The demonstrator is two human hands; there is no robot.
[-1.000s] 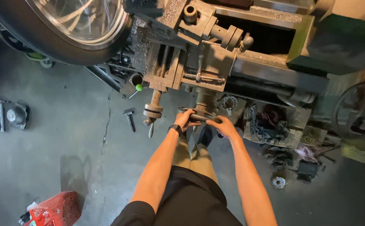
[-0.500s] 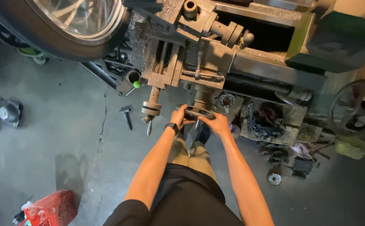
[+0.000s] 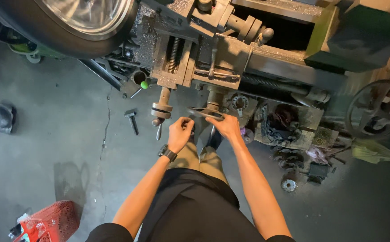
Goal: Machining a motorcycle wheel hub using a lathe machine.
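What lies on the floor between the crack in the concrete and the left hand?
In the head view, a small hammer lies between the crack and the left hand.

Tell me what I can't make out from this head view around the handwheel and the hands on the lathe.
- Handwheel: seen edge-on; the right hand covers its near rim.
- Left hand: fingers curled under, so what they hold is hidden.
- Wheel and tyre: cut off by the top edge.
- Lathe carriage: upper parts run off the top edge.
- Red basket: cut off at the bottom edge.
- Scrap parts under the bed: dark, jumbled, too small to identify.
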